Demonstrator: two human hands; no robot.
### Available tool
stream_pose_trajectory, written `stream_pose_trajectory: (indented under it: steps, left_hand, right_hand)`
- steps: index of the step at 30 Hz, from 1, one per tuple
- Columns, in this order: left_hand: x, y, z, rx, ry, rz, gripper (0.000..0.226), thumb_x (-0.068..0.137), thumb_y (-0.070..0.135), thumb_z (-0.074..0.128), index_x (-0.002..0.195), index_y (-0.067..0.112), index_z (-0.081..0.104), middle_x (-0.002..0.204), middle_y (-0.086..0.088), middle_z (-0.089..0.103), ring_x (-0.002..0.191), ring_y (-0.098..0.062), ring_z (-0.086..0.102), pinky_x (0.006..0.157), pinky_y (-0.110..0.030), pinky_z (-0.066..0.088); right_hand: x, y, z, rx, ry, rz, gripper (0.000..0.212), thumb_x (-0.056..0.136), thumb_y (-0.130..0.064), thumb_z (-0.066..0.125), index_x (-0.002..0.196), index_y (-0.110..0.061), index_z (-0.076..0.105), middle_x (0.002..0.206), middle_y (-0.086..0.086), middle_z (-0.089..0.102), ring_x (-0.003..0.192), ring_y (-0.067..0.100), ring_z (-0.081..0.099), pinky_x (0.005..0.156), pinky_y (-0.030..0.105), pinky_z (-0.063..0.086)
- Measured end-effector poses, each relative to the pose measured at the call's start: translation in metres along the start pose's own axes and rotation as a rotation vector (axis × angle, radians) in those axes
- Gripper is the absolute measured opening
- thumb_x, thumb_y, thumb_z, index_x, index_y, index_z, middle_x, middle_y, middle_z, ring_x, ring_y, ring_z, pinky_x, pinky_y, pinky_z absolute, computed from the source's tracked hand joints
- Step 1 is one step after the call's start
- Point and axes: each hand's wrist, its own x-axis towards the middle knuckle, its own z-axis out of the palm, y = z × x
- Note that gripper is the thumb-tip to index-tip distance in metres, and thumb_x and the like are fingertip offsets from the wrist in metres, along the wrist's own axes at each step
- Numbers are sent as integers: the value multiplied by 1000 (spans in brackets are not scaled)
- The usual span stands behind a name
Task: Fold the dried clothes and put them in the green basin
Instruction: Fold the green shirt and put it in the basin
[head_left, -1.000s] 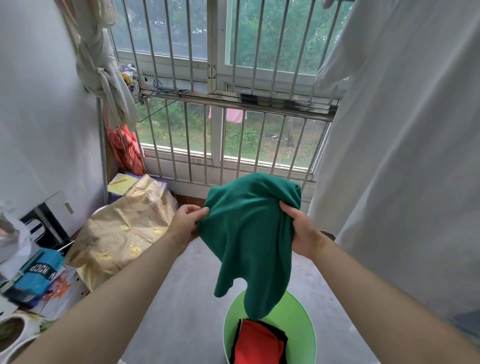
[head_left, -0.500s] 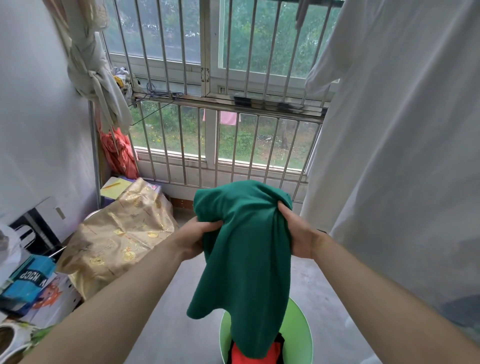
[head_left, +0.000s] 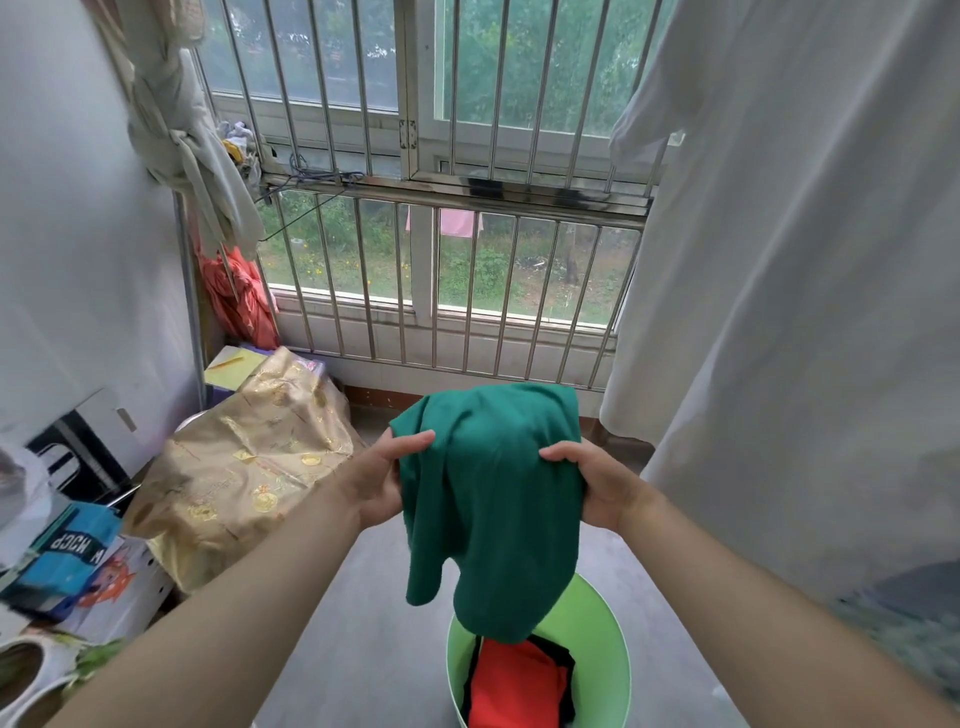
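Change: left hand (head_left: 382, 480), right hand (head_left: 600, 488) regrip dark green knit garment (head_left: 493, 499), fingers curled.
Next: likely the lime-green plastic basin (head_left: 597, 634).

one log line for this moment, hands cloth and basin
step: folding | left hand: grips green garment | right hand: grips green garment | green basin: under the garment, holds red garment

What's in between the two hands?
The dark green cloth hangs between the left hand and the right hand. Both hands grip it, as the head view shows.
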Motion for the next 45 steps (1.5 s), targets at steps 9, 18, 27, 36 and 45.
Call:
stream_pose_trajectory:
  steps: [9, 18, 27, 36, 45]
  left_hand:
    - [-10, -15, 16, 83, -58, -132, 38, 80, 20, 70, 116, 8, 64, 116, -16, 67, 98, -30, 68, 85, -40, 49]
    - [12, -21, 16, 23, 170, 75, 64, 71, -1, 73, 131, 4, 50, 119, -23, 63, 99, -37, 66, 71, -41, 57]
    - [17, -17, 21, 176, 208, 155, 46, 81, -2, 66, 125, 4, 52, 117, -17, 65, 104, -33, 65, 87, -45, 54]
    - [16, -14, 14, 116, 239, 107, 25, 93, 12, 57, 117, 8, 60, 111, -15, 68, 102, -32, 65, 81, -40, 53]
    - [16, -15, 15, 162, 264, 125, 27, 89, 3, 59, 115, 7, 62, 110, -16, 69, 102, -34, 65, 93, -46, 50]
  right_hand:
    - [3, -1, 5, 204, 69, 56, 31, 97, -22, 43, 107, -3, 65, 95, 14, 73, 78, 26, 72, 72, 33, 59]
    - [23, 7, -1, -133, 165, 35, 109, 77, -22, 77, 150, -37, -2, 152, 8, 32, 108, 29, 61, 82, 47, 56]
    - [23, 15, 9, -1104, -5, -44, 121, 65, -5, 83, 151, -42, 5, 155, -8, 21, 139, 17, 30, 109, 34, 36]
    - [30, 15, 14, -1181, 269, -268, 89, 74, 7, 50, 139, -52, 36, 143, -11, 47, 128, 18, 43, 102, 31, 40]
    - [31, 19, 10, -1646, 266, -180, 108, 66, -43, 79, 149, -44, 11, 139, -2, 53, 126, 27, 48, 104, 43, 38]
